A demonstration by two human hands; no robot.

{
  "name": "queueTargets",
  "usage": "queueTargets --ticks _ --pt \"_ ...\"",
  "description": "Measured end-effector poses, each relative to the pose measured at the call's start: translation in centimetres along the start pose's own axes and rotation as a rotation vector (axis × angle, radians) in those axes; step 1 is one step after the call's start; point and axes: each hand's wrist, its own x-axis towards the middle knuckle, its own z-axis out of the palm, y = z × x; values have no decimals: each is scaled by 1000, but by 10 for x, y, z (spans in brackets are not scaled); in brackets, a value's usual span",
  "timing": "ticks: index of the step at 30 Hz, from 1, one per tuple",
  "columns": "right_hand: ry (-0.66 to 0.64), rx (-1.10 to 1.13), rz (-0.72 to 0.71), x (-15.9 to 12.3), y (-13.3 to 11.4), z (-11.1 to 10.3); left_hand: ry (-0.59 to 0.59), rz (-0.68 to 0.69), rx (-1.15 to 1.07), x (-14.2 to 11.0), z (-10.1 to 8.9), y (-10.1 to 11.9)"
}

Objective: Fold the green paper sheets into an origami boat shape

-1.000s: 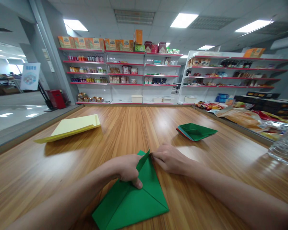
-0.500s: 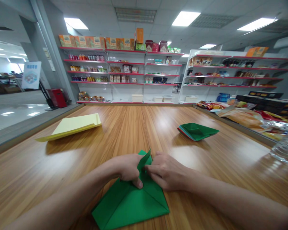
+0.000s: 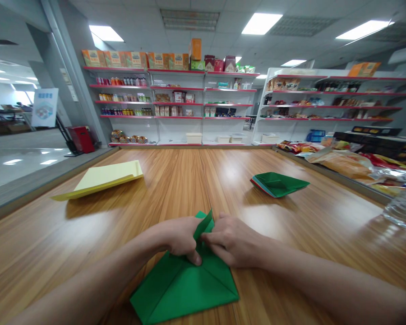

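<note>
A sheet of green paper (image 3: 192,289), creased and partly folded, lies on the wooden table right in front of me. My left hand (image 3: 184,239) grips its far part, with the thumb pressed down on the paper near the crease lines. Between the two hands a narrow green flap stands up. My right hand (image 3: 232,239) has its fingers curled against the base of that flap, thumb and index finger close together on the paper. The fingertips of my left hand are hidden behind the flap.
On the left of the wooden table (image 3: 176,180) rests a pad of yellow paper (image 3: 108,176). Folded green paper (image 3: 280,184) with other colours beneath sits to the right. A clear plastic container (image 3: 404,210) stands at the right edge, near snack bags (image 3: 345,164). Stocked shelves (image 3: 176,104) line the back.
Hardly anything differs. The fingers of my right hand have shifted slightly left at the base of the flap; my left hand and the paper stay in place.
</note>
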Motion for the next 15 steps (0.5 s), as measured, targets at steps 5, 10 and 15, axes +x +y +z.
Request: queueTargets --ticks 5,10,15 --pt "13 58 -44 0 -2 1 -19 11 -14 -1 0 0" --pt "-4 42 -22 -3 2 0 -1 51 -34 -1 -1 -1" --pt "-8 2 35 -6 5 1 11 24 20 -1 -1 -1"
